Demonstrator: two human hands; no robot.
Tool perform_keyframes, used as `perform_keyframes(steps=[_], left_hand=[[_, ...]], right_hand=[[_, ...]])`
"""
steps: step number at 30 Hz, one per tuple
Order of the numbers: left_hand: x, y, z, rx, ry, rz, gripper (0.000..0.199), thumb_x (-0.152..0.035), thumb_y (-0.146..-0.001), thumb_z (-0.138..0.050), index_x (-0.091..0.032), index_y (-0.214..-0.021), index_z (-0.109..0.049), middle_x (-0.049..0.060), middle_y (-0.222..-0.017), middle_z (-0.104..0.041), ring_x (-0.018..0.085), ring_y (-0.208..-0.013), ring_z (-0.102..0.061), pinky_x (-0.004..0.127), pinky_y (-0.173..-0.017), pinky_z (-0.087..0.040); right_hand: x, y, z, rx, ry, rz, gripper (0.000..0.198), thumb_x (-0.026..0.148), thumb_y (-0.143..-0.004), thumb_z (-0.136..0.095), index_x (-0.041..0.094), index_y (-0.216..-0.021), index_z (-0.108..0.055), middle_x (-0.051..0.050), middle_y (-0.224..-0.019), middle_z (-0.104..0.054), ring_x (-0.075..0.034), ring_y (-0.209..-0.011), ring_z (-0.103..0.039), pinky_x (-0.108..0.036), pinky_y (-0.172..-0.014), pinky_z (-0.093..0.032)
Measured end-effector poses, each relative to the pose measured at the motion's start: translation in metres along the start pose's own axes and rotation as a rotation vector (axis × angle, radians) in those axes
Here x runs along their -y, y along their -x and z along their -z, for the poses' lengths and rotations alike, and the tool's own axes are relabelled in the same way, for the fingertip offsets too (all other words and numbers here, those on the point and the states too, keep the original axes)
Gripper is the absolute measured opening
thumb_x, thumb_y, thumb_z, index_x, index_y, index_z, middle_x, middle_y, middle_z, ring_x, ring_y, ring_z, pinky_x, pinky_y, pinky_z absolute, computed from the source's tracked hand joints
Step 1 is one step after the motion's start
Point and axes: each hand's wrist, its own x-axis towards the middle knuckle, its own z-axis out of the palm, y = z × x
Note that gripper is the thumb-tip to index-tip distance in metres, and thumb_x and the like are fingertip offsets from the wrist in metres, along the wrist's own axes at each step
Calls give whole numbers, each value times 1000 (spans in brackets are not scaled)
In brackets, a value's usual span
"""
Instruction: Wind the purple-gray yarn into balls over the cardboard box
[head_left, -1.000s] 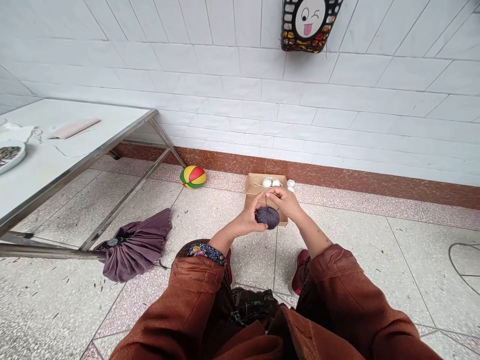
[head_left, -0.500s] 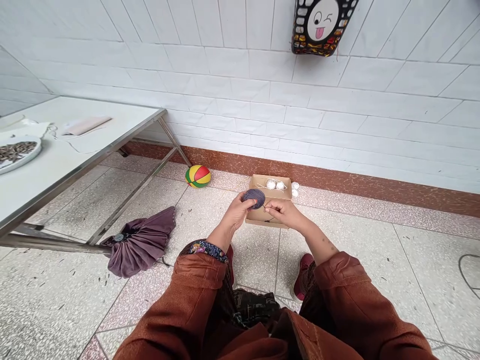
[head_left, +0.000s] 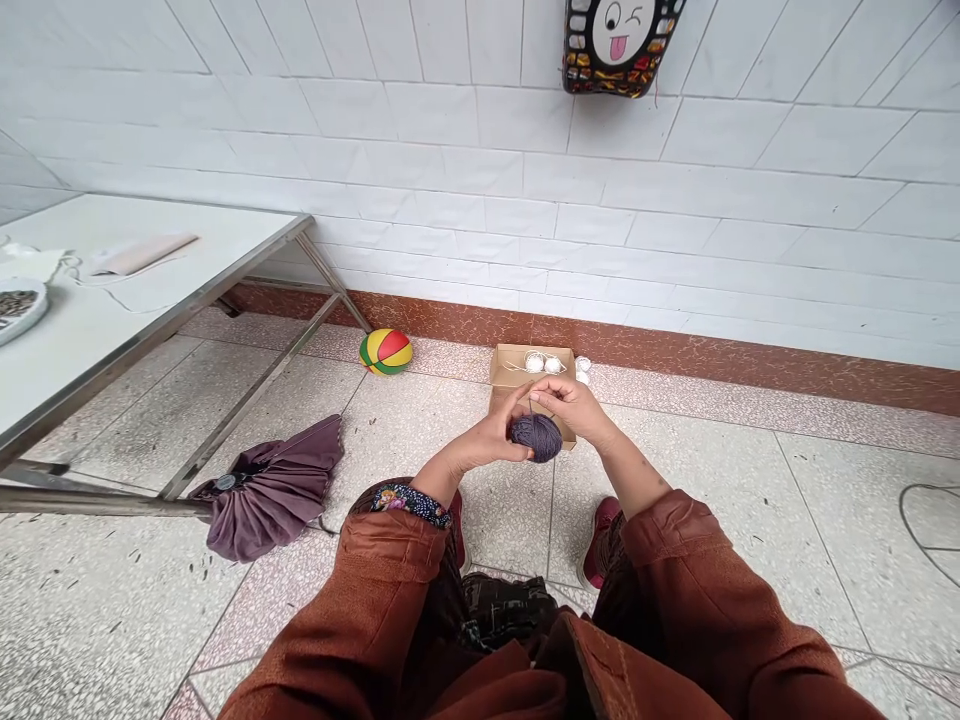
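A dark purple-grey ball of yarn point(head_left: 537, 439) rests in my left hand point(head_left: 491, 436), whose thumb and fingers curve around its left side. Just above the ball, my right hand point(head_left: 568, 404) pinches a strand of the same yarn between thumb and fingertips. Both hands hover over the near part of a shallow cardboard box point(head_left: 507, 372) on the floor, hiding much of it. At the back of the box lie two small white yarn balls point(head_left: 543, 363) with loose ends. More white balls point(head_left: 583, 367) sit just outside its right side.
A striped ball point(head_left: 386, 352) lies by the leg of a white-topped table point(head_left: 247, 225) at left. A folded purple umbrella point(head_left: 277, 490) is on the floor below it. On the tiled wall hangs a black basket point(head_left: 611, 75). A dark wire frame point(head_left: 919, 520) stands at far right.
The yarn ball has moved down and right and turned in my left hand. My right hand has risen from beside the ball to above it, with the strand.
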Motion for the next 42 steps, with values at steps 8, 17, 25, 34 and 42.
perform_keyframes(steps=[8,17,25,34,42], left_hand=[[-15,2,3,-218,481,-35,70,-27,-67,-83,-23,-133,-62,11,-133,-64,30,-124,-57,42,-105,-42],[-3,-9,17,-544,533,45,44,-25,-68,-75,-18,-110,-67,7,-113,-71,24,-108,-63,37,-94,-48],[11,-13,14,-499,75,112,59,-27,-65,-75,-16,-121,-59,8,-112,-67,25,-106,-61,39,-98,-45],[8,-5,2,-43,49,8,98,-25,-69,-80,-30,-155,-34,11,-140,-55,32,-128,-52,49,-108,-37],[-8,-2,4,-239,572,-31,60,-22,-69,-81,-21,-127,-65,10,-125,-67,27,-117,-61,41,-104,-42]], right_hand=[[-26,-3,-8,8,204,-97,20,35,-92,-56,21,-81,-66,2,-66,-57,-15,-63,-51,-27,-62,-37],[-6,7,-7,160,201,-22,24,40,-94,-59,21,-84,-68,3,-65,-56,-13,-56,-45,-26,-57,-34],[15,14,-2,212,28,67,23,43,-93,-65,21,-91,-73,-1,-81,-70,-14,-68,-59,-27,-66,-46],[-8,-3,4,4,95,48,22,41,-91,-67,21,-82,-72,-2,-81,-69,-16,-75,-61,-29,-72,-47],[-30,-3,2,0,238,-85,22,35,-92,-59,20,-79,-66,1,-69,-61,-15,-65,-53,-26,-62,-38]])
